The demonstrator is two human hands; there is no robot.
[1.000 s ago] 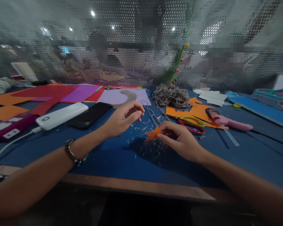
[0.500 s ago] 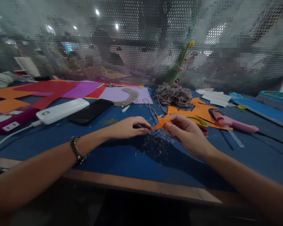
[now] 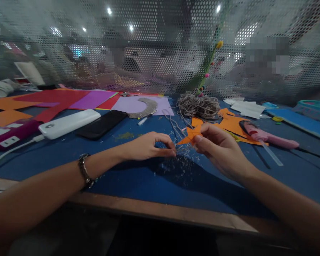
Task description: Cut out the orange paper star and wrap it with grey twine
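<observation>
My right hand (image 3: 224,147) pinches a small orange paper star (image 3: 191,135), with pencil-like lines on it, between thumb and fingers. One point of the star reaches left toward my left hand (image 3: 150,145). The thumb and fingertips of that hand are pressed together just below this point, and what they hold, if anything, is too small to make out. A grey yarn strand (image 3: 173,123) runs on the table behind the star. Small pale scraps (image 3: 185,167) are scattered beneath both hands.
Behind lie a grey yarn bundle (image 3: 197,106), orange paper offcuts (image 3: 230,122) and a yarn-covered crescent (image 3: 146,108). A pink glue gun (image 3: 276,138) is at right. A black phone (image 3: 102,124), white power bank (image 3: 69,123) and purple power strip (image 3: 14,135) are at left.
The star has moved slightly right with my right hand, and a gap has opened between its point and my left fingers. My left fingertips have come down and closed together.
</observation>
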